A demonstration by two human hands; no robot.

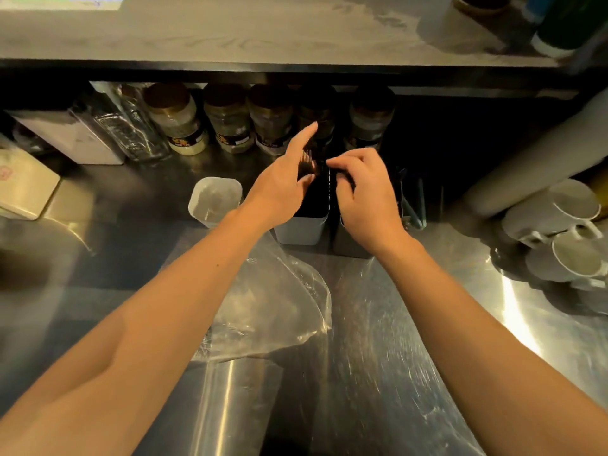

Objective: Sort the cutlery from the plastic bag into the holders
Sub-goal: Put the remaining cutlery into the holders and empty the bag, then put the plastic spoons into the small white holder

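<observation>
Stainless steel counter (378,340) is carrying everything here, w/ both bare arms reaching fwd over it. The left hand (279,189) is pinching a small bunch of dark forks (307,164) betw. thumb and curled fingers, tines pointing up, index finger sticking straight out toward the back. That grip is sitting right over the mouth of the white holder (301,225), which is looking dark inside; can't tell how deep the forks are reaching. Just right of that grip, the right hand (365,195) is curling its fingers in narrow, fingertips nearly meeting the left hand's; it seems to be nipping sth dark, but blur is hiding what, so can't tell if it's holding anything. Under the right hand a darker holder (348,245) is standing, touching the white one. Left of the fork grip an empty clear tub (214,200) is standing apart. Nearer the person than both hands, the clear plastic bag (279,301) is lying crumpled and flat, partly under the left forearm. Beyond the hands, jars (230,120) are lining the back under a shelf. Far right, white mugs (566,238) are stacking on their sides.
</observation>
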